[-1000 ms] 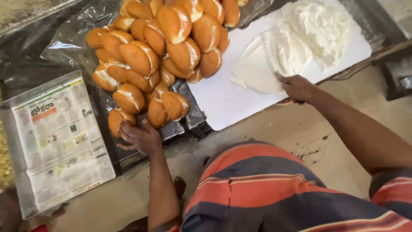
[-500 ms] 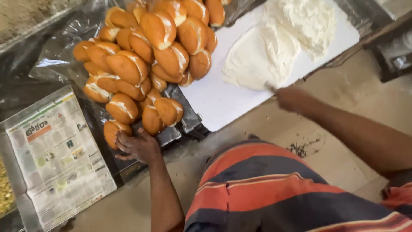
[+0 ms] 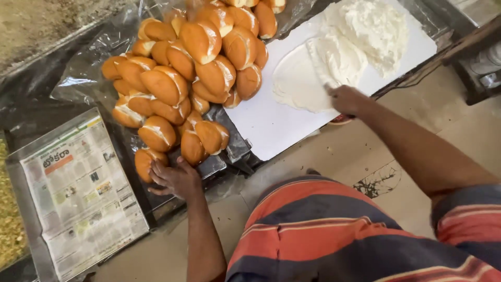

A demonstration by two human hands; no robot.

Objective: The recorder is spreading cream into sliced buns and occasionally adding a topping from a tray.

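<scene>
A heap of golden-brown buns [image 3: 198, 68], several split with white filling showing, lies on clear plastic over a dark tray [image 3: 235, 149]. My left hand [image 3: 175, 177] reaches to the near edge of the heap, its fingers curled over the lowest bun [image 3: 142, 159]. To the right is a white board [image 3: 271, 125] carrying a mound of white cream [image 3: 376, 31] and a flat smear of it. My right hand [image 3: 347, 99] is at the smear's near edge, closed on a cream-coated knife [image 3: 326, 57] whose blade lies in the cream.
A metal tray lined with newspaper [image 3: 78, 193] sits left of the buns. Yellowish crumbs [image 3: 8, 224] fill the far left edge. A dark frame or stand [image 3: 480, 57] is at the right. Below are a tan floor [image 3: 355, 156] and my striped shirt [image 3: 323, 230].
My right hand moved from the board's near edge up into the cream smear. My left hand stayed on the lowest bun. The view shifted slightly.
</scene>
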